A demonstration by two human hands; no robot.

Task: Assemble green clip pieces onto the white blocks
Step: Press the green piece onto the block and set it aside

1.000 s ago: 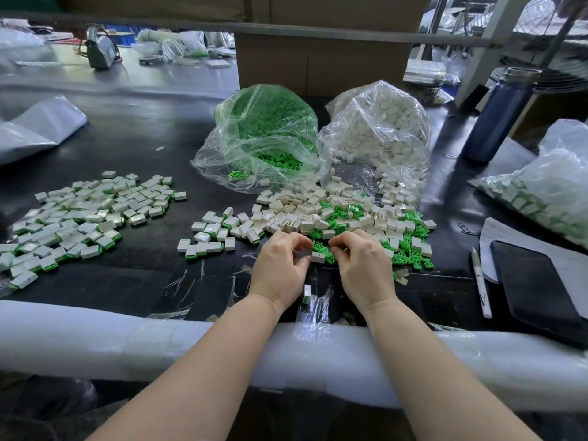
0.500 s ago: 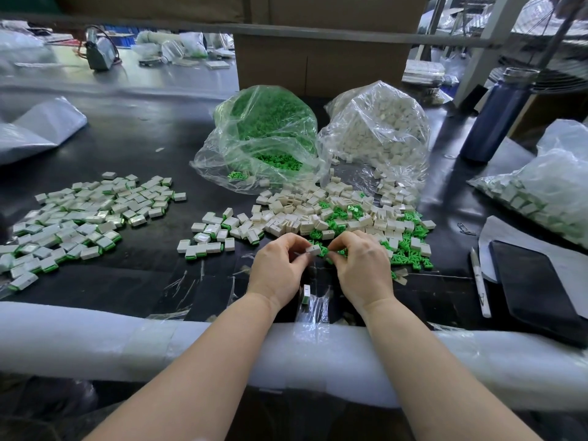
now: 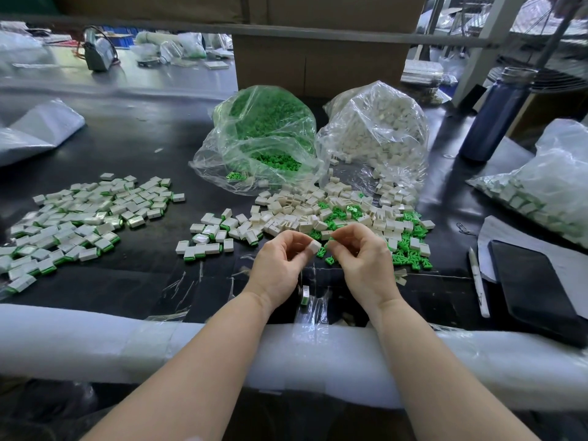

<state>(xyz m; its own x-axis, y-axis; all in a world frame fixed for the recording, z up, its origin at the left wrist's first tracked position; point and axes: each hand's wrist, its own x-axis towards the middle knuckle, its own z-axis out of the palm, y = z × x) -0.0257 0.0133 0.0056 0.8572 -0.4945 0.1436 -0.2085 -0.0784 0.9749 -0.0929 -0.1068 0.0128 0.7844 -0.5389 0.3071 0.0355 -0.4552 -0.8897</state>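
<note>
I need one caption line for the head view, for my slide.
Left hand pinches a white block; right hand brings a green clip.

Two bare forearms enter from the bottom edge. Left hand (image 3: 280, 265) and right hand (image 3: 366, 262): no gloves, rings, watch or wristband visible. No sleeve shows on either arm up to the frame edge. Fingernails short, unpainted where visible.
</note>
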